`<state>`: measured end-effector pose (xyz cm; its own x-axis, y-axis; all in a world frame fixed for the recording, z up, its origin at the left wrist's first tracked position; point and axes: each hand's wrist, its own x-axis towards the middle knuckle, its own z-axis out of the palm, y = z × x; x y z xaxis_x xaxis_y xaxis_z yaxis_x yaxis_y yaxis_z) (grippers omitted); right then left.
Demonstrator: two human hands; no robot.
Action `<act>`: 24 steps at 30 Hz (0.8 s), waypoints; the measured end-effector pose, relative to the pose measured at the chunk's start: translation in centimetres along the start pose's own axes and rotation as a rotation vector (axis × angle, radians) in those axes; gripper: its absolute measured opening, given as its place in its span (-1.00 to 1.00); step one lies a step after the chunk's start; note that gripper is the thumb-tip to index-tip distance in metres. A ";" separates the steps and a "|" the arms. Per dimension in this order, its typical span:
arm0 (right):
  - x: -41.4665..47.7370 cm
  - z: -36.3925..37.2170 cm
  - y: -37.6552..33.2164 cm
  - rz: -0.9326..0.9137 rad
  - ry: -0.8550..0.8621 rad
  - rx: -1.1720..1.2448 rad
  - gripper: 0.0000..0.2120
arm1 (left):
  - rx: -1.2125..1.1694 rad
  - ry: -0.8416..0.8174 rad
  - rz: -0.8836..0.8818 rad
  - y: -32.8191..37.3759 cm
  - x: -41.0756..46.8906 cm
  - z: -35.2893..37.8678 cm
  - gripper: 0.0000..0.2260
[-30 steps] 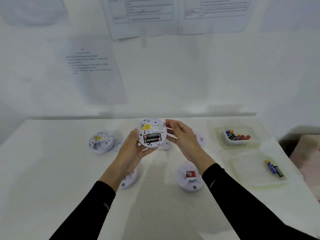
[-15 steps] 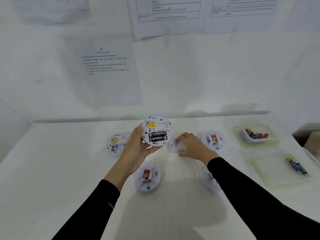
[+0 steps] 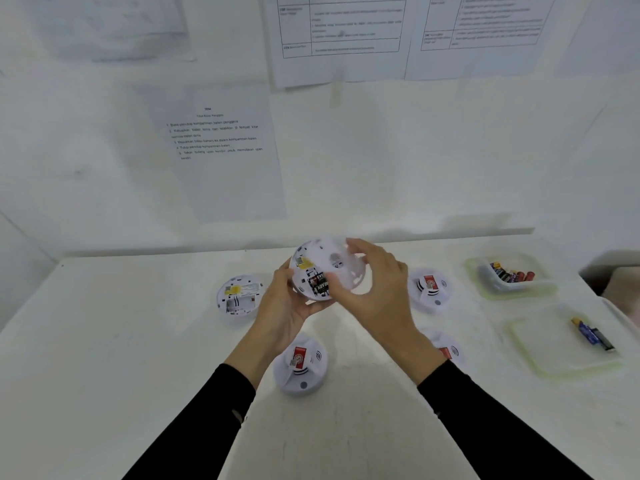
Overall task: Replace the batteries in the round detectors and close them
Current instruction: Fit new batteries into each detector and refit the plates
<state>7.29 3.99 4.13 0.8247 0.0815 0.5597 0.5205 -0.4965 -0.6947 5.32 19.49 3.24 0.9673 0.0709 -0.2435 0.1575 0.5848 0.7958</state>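
The white tabletop [image 3: 104, 341] carries an open-backed detector [image 3: 239, 299] at nine o'clock of my hands and a closed detector [image 3: 300, 365] at six. Above them my left hand [image 3: 287, 313] grips the held detector [image 3: 303, 268] by its rim, batteries [image 3: 320, 285] showing. My right hand [image 3: 377, 292], fingers curled, holds the round cover [image 3: 348, 268] over that detector's three-o'clock half; blur hides whether they touch.

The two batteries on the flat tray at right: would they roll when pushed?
Probably yes: the batteries are cylinders lying on their sides. The flat tray has a low rim that might stop them. They look rigid.
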 end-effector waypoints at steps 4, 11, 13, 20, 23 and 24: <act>-0.4 1.3 0.0 -0.037 0.003 -0.092 -0.49 | 0.001 -0.029 -0.002 -0.1 -0.4 1.0 -0.64; -0.4 1.4 0.3 -0.060 0.003 -0.126 -0.49 | -0.062 0.008 0.015 -0.8 -0.7 1.5 -0.61; -0.4 1.3 0.3 -0.065 -0.006 -0.116 -0.50 | -0.087 0.024 0.036 -0.8 -0.8 1.7 -0.63; -0.3 1.0 0.6 -0.029 -0.042 -0.085 -0.48 | -0.081 0.050 0.092 -1.4 -0.6 1.9 -0.66; -0.3 1.0 0.5 -0.039 -0.058 -0.091 -0.48 | -0.100 0.009 0.090 -1.3 -0.8 1.7 -0.61; -0.2 1.0 0.5 -0.041 -0.069 -0.092 -0.48 | -0.104 -0.024 0.090 -1.2 -0.8 1.6 -0.59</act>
<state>7.61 4.63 3.23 0.8183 0.1608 0.5519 0.5338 -0.5686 -0.6259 4.68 17.43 3.36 0.9812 0.1079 -0.1598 0.0501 0.6575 0.7517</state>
